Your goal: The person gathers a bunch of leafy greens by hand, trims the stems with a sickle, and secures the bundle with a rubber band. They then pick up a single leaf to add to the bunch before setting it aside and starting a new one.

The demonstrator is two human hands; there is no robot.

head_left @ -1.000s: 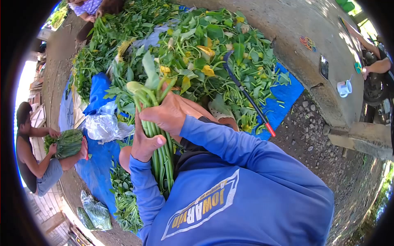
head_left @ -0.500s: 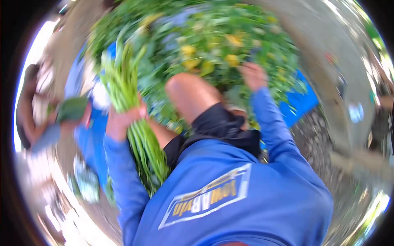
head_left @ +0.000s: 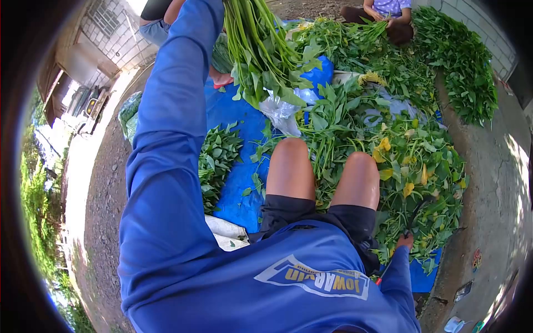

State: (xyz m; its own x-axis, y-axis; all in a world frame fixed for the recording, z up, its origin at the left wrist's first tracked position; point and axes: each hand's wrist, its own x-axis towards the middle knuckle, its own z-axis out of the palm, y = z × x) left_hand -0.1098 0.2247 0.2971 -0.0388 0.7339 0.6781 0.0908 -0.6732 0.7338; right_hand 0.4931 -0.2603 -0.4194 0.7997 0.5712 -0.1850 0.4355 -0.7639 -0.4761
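My left arm (head_left: 166, 111) is raised towards the top edge of the head view, and the hand itself is out of frame. Beside the sleeve's end hangs a bunch of water spinach (head_left: 261, 53), long green stalks with leaves pointing down. Low on the right, my right hand (head_left: 406, 241) is closed around a dark curved sickle (head_left: 418, 213), over a heap of loose leaves (head_left: 425, 161), some of them yellow. Below the bunch lies a clear plastic bag (head_left: 282, 114).
A blue tarp (head_left: 236, 161) lies under the greens. Another leafy pile (head_left: 218, 161) rests left of my knees. At the back, a seated person (head_left: 391, 14) handles greens beside a large stack of greens (head_left: 458, 64). A second person's leg (head_left: 161, 11) shows at upper left.
The bunch has gone from beside my left thigh up to the top of the view, with the left arm now stretched out. My right hand has drawn back from the heap's middle.
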